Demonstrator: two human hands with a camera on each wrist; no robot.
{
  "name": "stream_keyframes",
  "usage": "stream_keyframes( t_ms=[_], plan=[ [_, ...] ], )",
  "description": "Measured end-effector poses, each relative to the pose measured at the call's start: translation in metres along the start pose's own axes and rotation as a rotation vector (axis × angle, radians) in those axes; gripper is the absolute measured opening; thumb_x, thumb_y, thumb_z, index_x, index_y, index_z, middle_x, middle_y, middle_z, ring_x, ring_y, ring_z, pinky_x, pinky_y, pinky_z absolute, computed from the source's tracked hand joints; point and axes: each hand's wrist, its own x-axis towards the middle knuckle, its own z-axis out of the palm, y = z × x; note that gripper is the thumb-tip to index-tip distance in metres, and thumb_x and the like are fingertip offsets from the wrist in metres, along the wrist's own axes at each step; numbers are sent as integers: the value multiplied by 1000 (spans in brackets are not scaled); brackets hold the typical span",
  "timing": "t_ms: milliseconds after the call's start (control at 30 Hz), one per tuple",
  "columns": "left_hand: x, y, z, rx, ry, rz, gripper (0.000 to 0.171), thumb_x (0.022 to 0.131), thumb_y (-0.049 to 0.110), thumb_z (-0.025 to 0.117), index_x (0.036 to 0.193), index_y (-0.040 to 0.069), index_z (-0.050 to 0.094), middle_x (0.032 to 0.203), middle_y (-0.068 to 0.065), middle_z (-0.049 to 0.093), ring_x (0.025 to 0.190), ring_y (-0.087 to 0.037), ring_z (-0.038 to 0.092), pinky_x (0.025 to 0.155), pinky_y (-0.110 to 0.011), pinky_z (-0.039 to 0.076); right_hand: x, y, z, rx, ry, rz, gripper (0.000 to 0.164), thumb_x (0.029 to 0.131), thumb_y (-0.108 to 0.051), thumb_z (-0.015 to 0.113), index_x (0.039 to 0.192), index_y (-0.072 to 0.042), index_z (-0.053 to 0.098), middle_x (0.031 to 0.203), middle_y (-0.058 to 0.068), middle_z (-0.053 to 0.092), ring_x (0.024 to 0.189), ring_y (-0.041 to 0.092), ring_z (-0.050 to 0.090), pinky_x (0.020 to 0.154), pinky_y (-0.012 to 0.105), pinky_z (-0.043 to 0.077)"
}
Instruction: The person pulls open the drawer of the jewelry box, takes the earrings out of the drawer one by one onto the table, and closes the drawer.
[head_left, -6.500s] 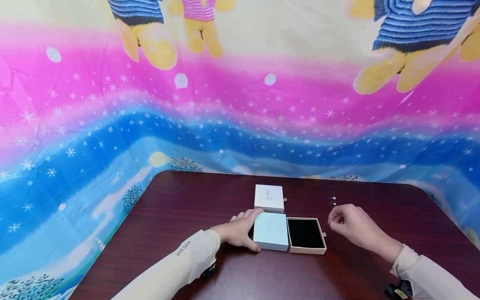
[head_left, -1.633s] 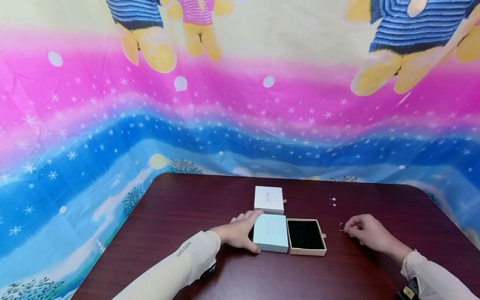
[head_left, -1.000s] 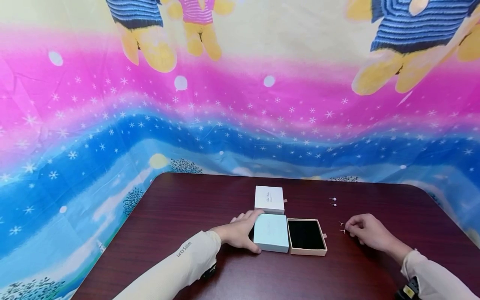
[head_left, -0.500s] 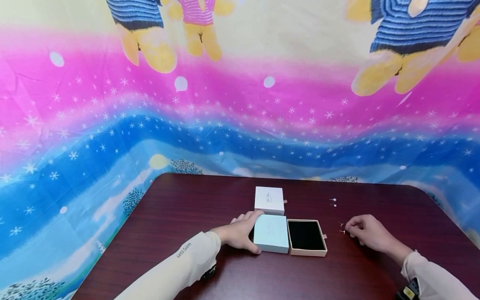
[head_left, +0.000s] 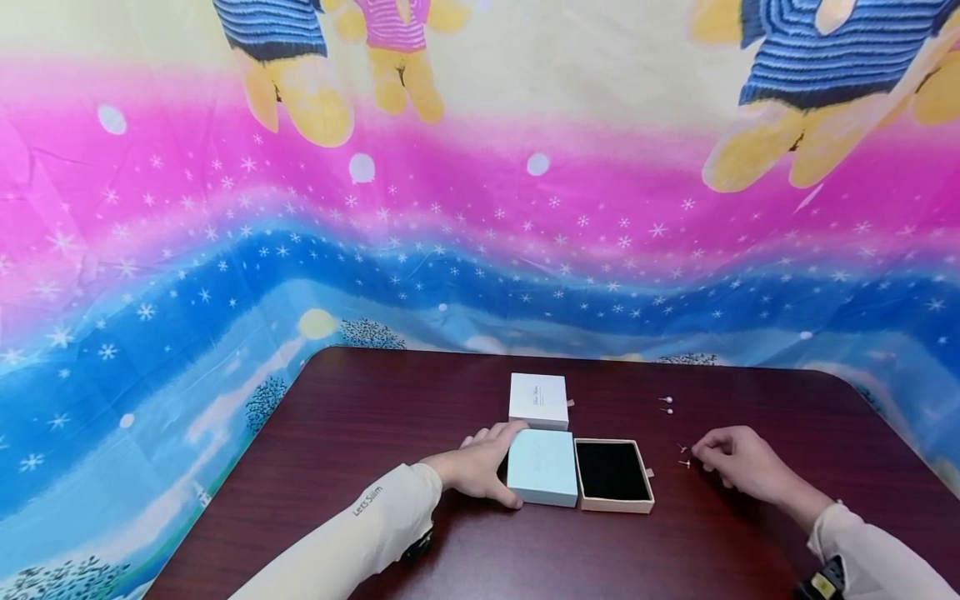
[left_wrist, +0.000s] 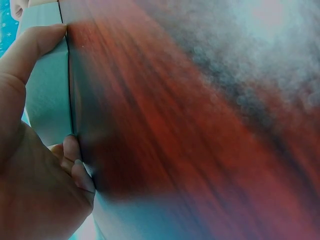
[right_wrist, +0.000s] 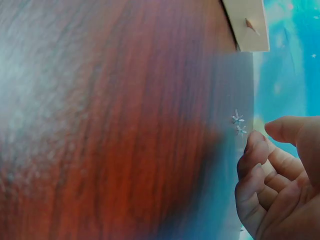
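Note:
In the head view my left hand holds the mint-green box by its left side, with the thumb along the near edge and the fingers at the far corner. The left wrist view shows the thumb across the box's side. My right hand rests low over the table with loosely bent fingers. Thumb and index tips stand slightly apart with nothing between them. Just left of these fingertips lie two small stud earrings, which look flower- or star-shaped in the right wrist view.
Directly right of the mint-green box stands an open tan drawer tray with black lining and a pull tab. A white lettered box sits behind. Two white bead-headed earrings lie farther back on the dark wood table. A printed cloth hangs behind.
Since the oldest frame my right hand has moved right and nearer, and the two small stud earrings now show on the table by its fingertips. My left hand has kept its place on the box.

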Motion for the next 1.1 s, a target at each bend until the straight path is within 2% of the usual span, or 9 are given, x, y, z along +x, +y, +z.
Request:
stream_keyframes(
  t_ms=[400, 900, 1100],
  plan=[
    [0, 1, -1, -10, -2, -2, 107, 74, 40, 88, 157, 27, 20, 153, 1, 38, 127, -18, 40, 105, -39, 31, 0, -20, -3, -6, 23, -45, 20, 101, -16, 60, 101, -2, 74, 73, 4, 59, 50, 10, 50, 48, 29, 46],
    [0, 0, -1, -17, -8, -7, 109, 75, 39, 87, 158, 27, 18, 157, -1, 36, 136, -22, 37, 113, -48, 28, -3, -40, 2, -16, 8, -77, 21, 101, -20, 62, 97, -3, 73, 74, 6, 62, 50, 9, 50, 50, 28, 46],
    [0, 1, -1, -15, -7, -5, 108, 75, 39, 88, 157, 27, 19, 155, 0, 37, 131, -20, 39, 109, -43, 30, -5, -46, 5, -10, -6, -78, 21, 100, -21, 62, 97, -3, 73, 75, 6, 61, 51, 9, 50, 51, 28, 47]
  ],
)
